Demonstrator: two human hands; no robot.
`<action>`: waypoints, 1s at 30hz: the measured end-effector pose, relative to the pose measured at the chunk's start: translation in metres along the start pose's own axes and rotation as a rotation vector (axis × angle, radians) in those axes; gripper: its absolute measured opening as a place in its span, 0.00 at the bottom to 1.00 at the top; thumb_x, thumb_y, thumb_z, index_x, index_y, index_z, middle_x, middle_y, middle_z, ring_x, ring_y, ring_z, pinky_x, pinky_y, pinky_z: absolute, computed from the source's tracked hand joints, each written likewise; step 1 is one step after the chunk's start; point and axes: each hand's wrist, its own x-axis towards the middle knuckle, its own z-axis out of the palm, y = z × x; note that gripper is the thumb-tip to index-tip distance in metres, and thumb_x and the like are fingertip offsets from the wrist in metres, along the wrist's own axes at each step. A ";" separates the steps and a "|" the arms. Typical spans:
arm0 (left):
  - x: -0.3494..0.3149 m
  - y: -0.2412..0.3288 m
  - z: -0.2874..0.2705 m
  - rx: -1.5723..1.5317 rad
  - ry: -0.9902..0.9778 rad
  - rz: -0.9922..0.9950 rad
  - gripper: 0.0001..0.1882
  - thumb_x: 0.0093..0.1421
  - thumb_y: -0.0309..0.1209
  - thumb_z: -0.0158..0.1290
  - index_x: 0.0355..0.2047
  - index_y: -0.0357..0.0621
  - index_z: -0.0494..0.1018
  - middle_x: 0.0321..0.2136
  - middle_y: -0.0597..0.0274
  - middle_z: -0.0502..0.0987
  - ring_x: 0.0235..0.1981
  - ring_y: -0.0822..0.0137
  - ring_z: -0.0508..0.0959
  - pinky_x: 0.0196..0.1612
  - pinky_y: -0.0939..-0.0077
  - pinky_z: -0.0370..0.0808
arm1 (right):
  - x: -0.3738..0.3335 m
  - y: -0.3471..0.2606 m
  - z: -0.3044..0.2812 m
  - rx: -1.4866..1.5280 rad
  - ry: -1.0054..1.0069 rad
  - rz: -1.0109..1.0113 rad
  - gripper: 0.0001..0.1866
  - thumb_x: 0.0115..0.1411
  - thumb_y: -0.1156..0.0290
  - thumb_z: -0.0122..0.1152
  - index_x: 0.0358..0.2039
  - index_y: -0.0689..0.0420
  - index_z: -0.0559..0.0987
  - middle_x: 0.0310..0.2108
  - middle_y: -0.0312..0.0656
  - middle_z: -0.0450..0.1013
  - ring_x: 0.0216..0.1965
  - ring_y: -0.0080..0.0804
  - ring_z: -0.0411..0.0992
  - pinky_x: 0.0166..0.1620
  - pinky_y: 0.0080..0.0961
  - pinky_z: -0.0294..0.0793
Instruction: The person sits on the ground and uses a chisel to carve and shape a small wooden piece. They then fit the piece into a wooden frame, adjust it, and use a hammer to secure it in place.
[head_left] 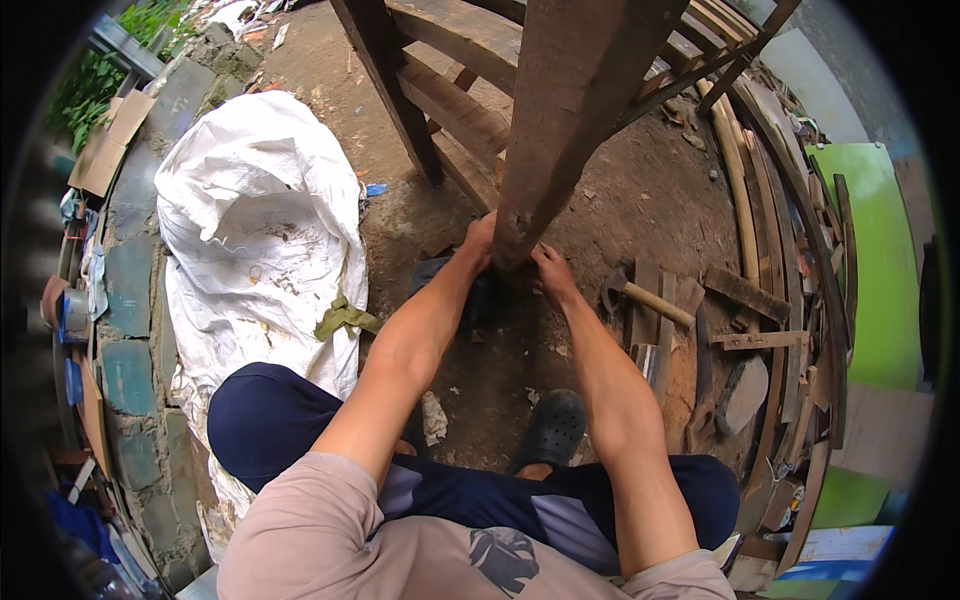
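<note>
A dark brown wooden frame (455, 105) with curved slats stands in front of me, its thick post (560, 110) rising toward me. At the post's lower end, my left hand (481, 242) wraps its left side, the fingertips hidden behind the wood. On the other side, my right hand (551, 272) is curled against the post's lower edge, its fingers partly out of sight. A hammer (657, 304) with a pale wooden handle and dark head lies just right of my right forearm. Something dark, too shaded to name, sits below my left hand.
A white woven sack (290, 220) spreads on the left, a green strip of cloth (346, 318) on it. Beyond it runs a low block wall (130, 280). Wood offcuts (745, 293) and long planks (775, 220) lie on the right, near a green panel (875, 270).
</note>
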 end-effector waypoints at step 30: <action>0.029 -0.045 -0.019 0.128 0.121 0.024 0.40 0.63 0.50 0.61 0.57 0.19 0.67 0.52 0.42 0.77 0.49 0.58 0.80 0.49 0.65 0.79 | 0.001 0.006 -0.014 -0.110 0.118 -0.024 0.35 0.66 0.48 0.61 0.63 0.62 0.72 0.44 0.48 0.77 0.38 0.32 0.75 0.39 0.29 0.76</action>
